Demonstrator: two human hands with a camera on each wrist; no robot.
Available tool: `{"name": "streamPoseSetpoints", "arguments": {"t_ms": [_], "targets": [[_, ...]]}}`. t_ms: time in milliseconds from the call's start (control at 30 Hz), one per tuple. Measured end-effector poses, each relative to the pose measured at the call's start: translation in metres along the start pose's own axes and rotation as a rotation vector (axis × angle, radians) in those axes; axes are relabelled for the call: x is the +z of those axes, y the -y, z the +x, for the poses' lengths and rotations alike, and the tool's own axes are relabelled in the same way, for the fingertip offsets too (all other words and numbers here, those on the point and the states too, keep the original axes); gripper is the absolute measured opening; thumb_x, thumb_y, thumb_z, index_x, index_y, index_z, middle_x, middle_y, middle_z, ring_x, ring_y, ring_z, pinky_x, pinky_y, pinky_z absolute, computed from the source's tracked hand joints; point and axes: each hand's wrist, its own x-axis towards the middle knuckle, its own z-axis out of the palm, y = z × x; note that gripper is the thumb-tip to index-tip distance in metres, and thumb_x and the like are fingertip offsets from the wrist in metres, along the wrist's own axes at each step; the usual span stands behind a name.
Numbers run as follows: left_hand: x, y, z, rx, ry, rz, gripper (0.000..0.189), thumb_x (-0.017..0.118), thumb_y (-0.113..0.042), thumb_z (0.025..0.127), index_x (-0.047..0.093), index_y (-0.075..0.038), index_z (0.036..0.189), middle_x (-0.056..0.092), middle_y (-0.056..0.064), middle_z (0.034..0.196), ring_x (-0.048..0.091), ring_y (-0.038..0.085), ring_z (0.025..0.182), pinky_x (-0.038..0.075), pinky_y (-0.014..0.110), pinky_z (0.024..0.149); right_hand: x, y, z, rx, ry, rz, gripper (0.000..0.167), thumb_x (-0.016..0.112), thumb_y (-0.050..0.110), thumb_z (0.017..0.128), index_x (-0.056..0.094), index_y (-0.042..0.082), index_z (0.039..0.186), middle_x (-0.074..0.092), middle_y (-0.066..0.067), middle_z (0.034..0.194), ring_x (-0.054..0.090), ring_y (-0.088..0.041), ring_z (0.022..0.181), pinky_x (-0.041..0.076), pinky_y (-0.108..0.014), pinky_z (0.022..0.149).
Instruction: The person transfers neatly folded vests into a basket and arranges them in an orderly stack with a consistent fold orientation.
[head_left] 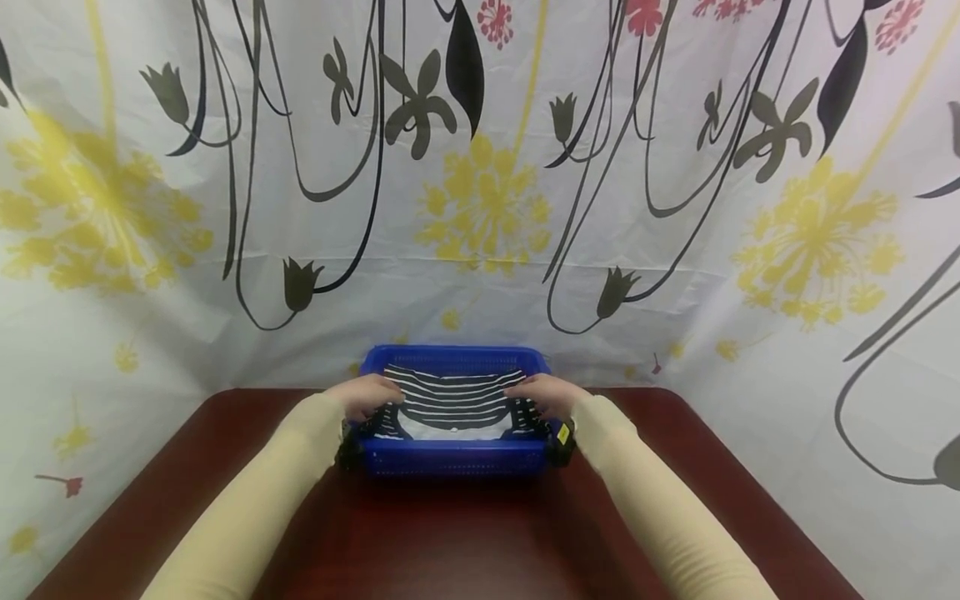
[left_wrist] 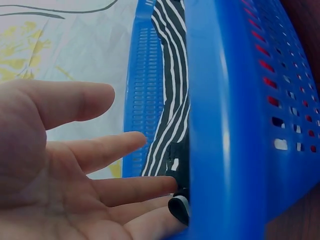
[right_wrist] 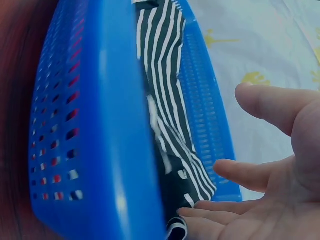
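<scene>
A black-and-white striped garment (head_left: 457, 398) lies spread across the top of a blue plastic basket (head_left: 453, 458), with a white patch toward the near side. At the basket's left end is my left hand (head_left: 367, 395), its fingertips at the garment's edge. My right hand (head_left: 547, 395) is placed likewise at the right end. In the left wrist view the thumb and fingers of the left hand (left_wrist: 65, 165) are extended and spread. The right wrist view has the right hand (right_wrist: 270, 175) with straight, parted fingers, the lower ones touching the cloth. Neither hand grips the garment.
The basket stands on a dark red-brown table (head_left: 450, 533) close to its far edge. Behind hangs a white curtain (head_left: 480, 308) printed with flowers. Through the basket's side holes, red and white items show inside. A dark wrist device sits on each wrist.
</scene>
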Motion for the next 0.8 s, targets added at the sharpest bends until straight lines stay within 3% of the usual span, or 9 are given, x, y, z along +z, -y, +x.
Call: {"name": "streamPoseSetpoints", "arguments": {"t_ms": [167, 367, 567, 667, 800], "targets": [[0.002, -0.001, 0.001, -0.011, 0.005, 0.034, 0.048, 0.053, -0.020, 0.098, 0.048, 0.008, 0.136, 0.039, 0.028, 0.144, 0.038, 0.046, 0.130, 0.038, 0.059, 0.100, 0.002, -0.005, 0.001, 0.007, -0.006, -0.016, 0.059, 0.058, 0.028, 0.097, 0.041, -0.007, 0.141, 0.036, -0.026, 0.147, 0.029, -0.048, 0.135, 0.033, -0.057, 0.106], [-0.004, 0.001, 0.002, -0.005, 0.029, 0.029, 0.048, 0.052, -0.023, 0.099, 0.048, 0.007, 0.137, 0.038, 0.026, 0.146, 0.035, 0.043, 0.134, 0.033, 0.058, 0.105, -0.003, -0.001, 0.005, -0.003, 0.015, 0.005, 0.060, 0.057, 0.029, 0.098, 0.038, -0.006, 0.143, 0.034, -0.026, 0.149, 0.030, -0.048, 0.135, 0.034, -0.055, 0.106], [-0.021, 0.016, -0.004, 0.082, 0.062, -0.223, 0.051, 0.046, -0.018, 0.103, 0.035, 0.014, 0.142, 0.028, 0.031, 0.150, 0.023, 0.044, 0.139, 0.025, 0.054, 0.111, -0.022, -0.001, 0.002, -0.062, 0.062, 0.040, 0.057, 0.052, 0.025, 0.100, 0.035, -0.009, 0.143, 0.032, -0.030, 0.148, 0.035, -0.049, 0.132, 0.040, -0.051, 0.102], [-0.034, 0.023, -0.014, 0.138, 0.026, -0.304, 0.052, 0.044, -0.019, 0.104, 0.032, 0.013, 0.143, 0.027, 0.031, 0.150, 0.024, 0.044, 0.139, 0.026, 0.053, 0.111, -0.037, -0.007, -0.005, -0.099, 0.026, 0.017, 0.055, 0.052, 0.025, 0.100, 0.038, -0.010, 0.141, 0.039, -0.031, 0.144, 0.048, -0.045, 0.123, 0.047, -0.049, 0.095], [-0.051, 0.031, -0.028, 0.153, -0.092, -0.307, 0.057, 0.044, -0.029, 0.104, 0.031, 0.007, 0.147, 0.030, 0.027, 0.150, 0.029, 0.043, 0.138, 0.031, 0.054, 0.108, -0.056, -0.018, -0.013, -0.161, -0.096, -0.109, 0.055, 0.055, 0.027, 0.099, 0.043, -0.009, 0.139, 0.051, -0.030, 0.133, 0.062, -0.037, 0.107, 0.053, -0.047, 0.086]]}}
